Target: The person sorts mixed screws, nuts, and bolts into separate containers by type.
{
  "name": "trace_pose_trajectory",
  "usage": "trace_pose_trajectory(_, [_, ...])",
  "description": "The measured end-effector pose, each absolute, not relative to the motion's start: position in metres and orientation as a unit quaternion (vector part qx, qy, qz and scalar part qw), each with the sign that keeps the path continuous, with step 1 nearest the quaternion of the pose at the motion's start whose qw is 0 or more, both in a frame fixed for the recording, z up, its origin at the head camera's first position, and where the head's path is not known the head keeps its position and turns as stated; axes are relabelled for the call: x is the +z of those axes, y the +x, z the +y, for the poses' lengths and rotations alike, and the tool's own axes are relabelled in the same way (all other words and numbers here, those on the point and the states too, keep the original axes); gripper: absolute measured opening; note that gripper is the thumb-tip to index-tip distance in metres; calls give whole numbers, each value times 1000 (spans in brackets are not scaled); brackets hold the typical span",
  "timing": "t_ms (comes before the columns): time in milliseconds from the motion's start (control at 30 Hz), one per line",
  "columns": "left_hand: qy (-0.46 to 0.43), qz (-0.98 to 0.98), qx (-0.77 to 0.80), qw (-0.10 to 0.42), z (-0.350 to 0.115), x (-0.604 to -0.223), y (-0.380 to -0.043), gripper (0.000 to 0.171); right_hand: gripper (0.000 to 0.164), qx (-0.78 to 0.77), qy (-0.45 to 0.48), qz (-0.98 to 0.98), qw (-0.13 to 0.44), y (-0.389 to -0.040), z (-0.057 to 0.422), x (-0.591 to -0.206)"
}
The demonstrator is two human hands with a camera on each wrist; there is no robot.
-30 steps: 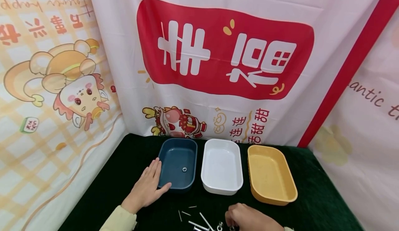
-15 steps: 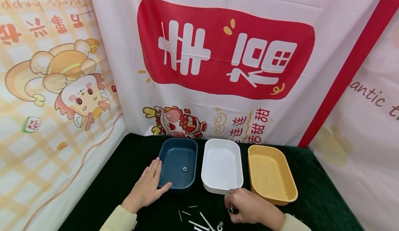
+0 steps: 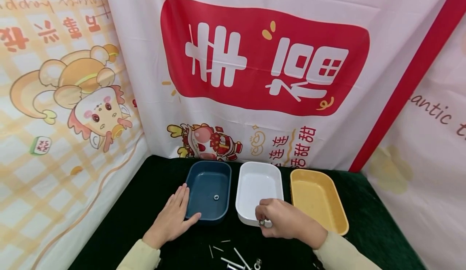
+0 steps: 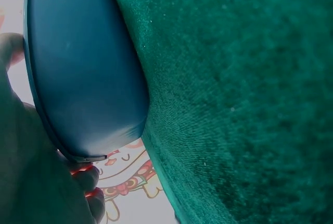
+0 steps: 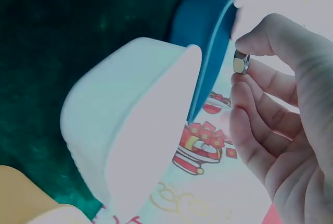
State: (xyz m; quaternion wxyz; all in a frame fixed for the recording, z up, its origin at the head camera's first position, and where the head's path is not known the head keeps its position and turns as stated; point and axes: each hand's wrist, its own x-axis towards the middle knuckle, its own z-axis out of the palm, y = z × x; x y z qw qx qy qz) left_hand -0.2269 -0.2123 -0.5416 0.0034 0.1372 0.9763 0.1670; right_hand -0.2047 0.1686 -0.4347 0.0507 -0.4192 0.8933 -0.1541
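Note:
Between the thumb and index finger of my right hand (image 3: 285, 221) is a metal hex nut (image 5: 240, 62), seen best in the right wrist view. That hand is over the near end of the white tray (image 3: 256, 181). My left hand (image 3: 170, 220) rests with straight fingers along the left rim and near corner of the dark blue tray (image 3: 207, 179). A single nut (image 3: 216, 197) lies inside the blue tray. In the left wrist view the thumb and fingertips touch that tray's rim.
Right of the white tray stands a yellow tray (image 3: 316, 193). Several small screws (image 3: 218, 248), longer bolts (image 3: 233, 263) and a ring-shaped metal piece (image 3: 257, 264) lie on the dark green cloth (image 3: 196, 247) at the front. Printed curtains (image 3: 255, 136) rise behind the trays.
My right hand has lifted from the loose hardware at the front with the nut and moved forward over the white tray's near end. The left hand has stayed at the blue tray.

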Motion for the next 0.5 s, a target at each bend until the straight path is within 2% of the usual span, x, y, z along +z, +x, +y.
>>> trace_pose_trajectory(500, [140,976,168,0,-212,-543,-227,103,13,-132,-445,885,-23,-229,143,-437])
